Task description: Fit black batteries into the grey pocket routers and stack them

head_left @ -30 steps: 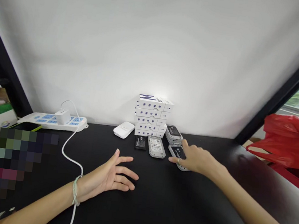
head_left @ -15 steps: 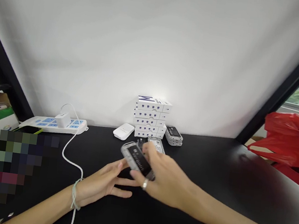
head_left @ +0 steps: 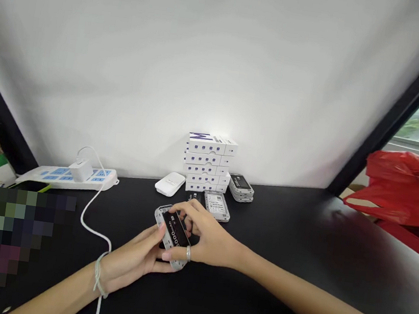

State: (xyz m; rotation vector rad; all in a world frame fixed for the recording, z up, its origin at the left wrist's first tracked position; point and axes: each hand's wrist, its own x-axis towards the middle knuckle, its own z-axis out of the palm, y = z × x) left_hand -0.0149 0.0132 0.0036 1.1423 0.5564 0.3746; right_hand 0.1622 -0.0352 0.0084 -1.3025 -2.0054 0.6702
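Both hands hold a small grey device (head_left: 169,229) with a black battery in its open back, low over the black table (head_left: 278,248). My left hand (head_left: 134,260) cups it from below and from the left, fingers curled. My right hand (head_left: 210,239), with a ring on one finger, grips its right side, fingers curved over the top. Just behind lie another open grey device (head_left: 217,205) and a loose black battery (head_left: 193,196). A short stack of such devices (head_left: 241,188) sits beside a stack of white boxes (head_left: 206,163) at the wall.
A white cased device (head_left: 169,183) lies left of the boxes. A white power strip (head_left: 66,176) with a charger and trailing white cable (head_left: 90,213) sits at back left. A red plastic bag (head_left: 406,188) is at the right. Black frame posts rise on both sides.
My right hand picked a grey device off the table near the stack and carried it left and nearer. My left hand, open a second ago, has closed under it.
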